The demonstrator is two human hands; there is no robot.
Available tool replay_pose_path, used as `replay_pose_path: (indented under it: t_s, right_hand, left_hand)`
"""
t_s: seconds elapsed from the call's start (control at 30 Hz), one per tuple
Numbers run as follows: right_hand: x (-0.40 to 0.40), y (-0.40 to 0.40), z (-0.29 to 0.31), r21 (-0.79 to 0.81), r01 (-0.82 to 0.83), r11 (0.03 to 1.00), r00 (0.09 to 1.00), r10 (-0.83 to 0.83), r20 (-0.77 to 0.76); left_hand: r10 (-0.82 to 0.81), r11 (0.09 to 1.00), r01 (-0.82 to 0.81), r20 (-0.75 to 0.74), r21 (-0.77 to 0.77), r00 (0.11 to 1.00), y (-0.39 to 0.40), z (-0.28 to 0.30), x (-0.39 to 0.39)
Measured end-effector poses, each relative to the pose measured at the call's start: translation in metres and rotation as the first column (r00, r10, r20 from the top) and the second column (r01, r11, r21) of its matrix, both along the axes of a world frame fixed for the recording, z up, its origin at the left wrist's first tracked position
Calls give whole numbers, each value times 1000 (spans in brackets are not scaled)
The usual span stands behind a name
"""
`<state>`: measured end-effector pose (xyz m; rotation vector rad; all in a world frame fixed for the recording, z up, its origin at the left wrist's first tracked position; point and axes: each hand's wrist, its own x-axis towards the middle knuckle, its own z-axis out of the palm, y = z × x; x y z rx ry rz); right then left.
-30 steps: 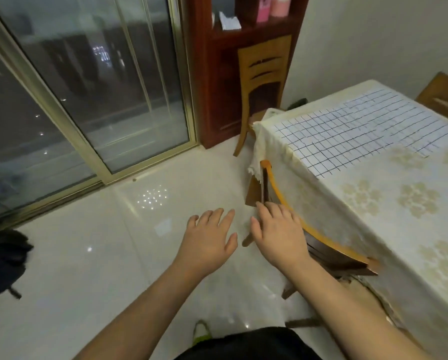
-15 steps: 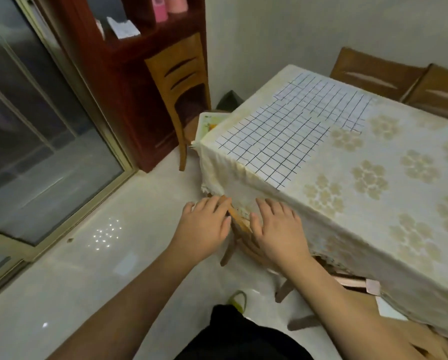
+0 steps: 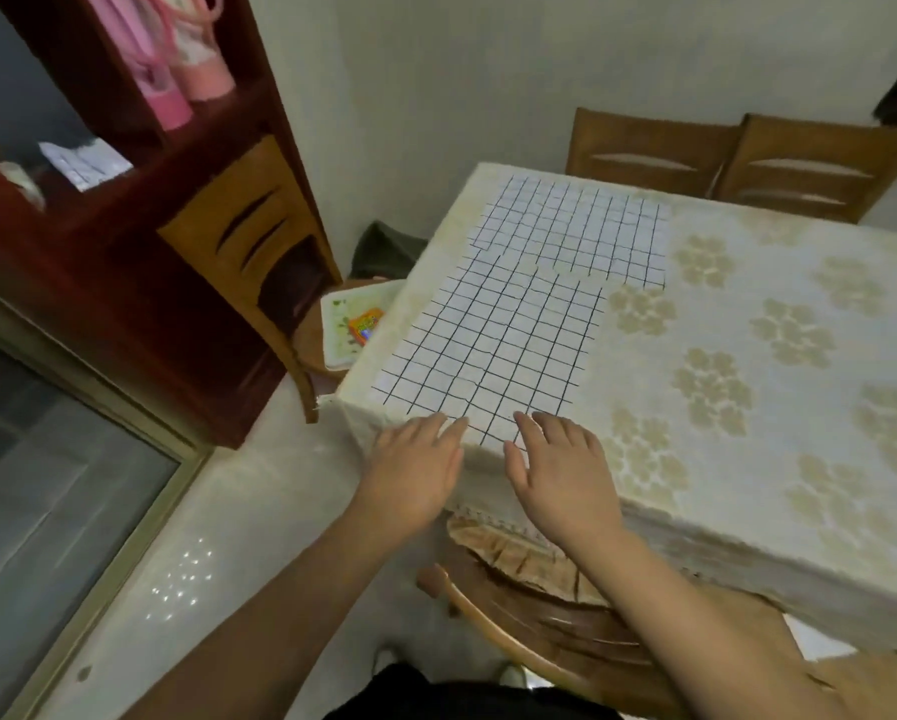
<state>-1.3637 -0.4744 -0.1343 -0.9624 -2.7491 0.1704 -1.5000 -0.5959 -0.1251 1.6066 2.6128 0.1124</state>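
Observation:
A table (image 3: pixel 747 459) under a cream floral cloth fills the right of the head view. White sheets ruled with a black grid (image 3: pixel 498 330) lie on its near left part. My left hand (image 3: pixel 415 470) and my right hand (image 3: pixel 560 470) hover side by side at the table's near edge, palms down, fingers straight, fingertips at the grid sheet's near edge. Neither holds anything. A wooden chair (image 3: pixel 529 621) is tucked under the table just below my hands.
A dark red shelf unit (image 3: pixel 140 283) stands at the left with pink items on it. Another wooden chair (image 3: pixel 259 241) in front of the shelf carries a colourful flat item (image 3: pixel 353 324). Two chair backs (image 3: pixel 737 163) stand behind the table. A glass sliding door (image 3: pixel 46 485) lies at the lower left.
The view has swung right and up from the floor onto the table. Both hands have risen from the chair's back rail to the table's near edge.

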Motion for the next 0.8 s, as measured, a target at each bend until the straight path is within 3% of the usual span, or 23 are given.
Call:
replay_pose_path:
  t_s: [0.2,0.37,0.57,0.8]
  right_hand:
    - [-50,19,-30,-28,144,989,989,-142,50]
    - [-104,15,-55,-90,272,958,951,-253,178]
    - [-154,10,-72,-162,336,928,923,-290,255]
    - [-189,29,-99,-79,457,886,869,-426,250]
  left_hand:
    - [-148,987,151,46,-48,988,41,-37,-75]
    - [-288,946,302,124,-116,950,62,-72,-137]
    - [-391,900,414,169,-134,905,94,-89,-187]
    - [-472,866,487,137,-112,871,158,-95,-214]
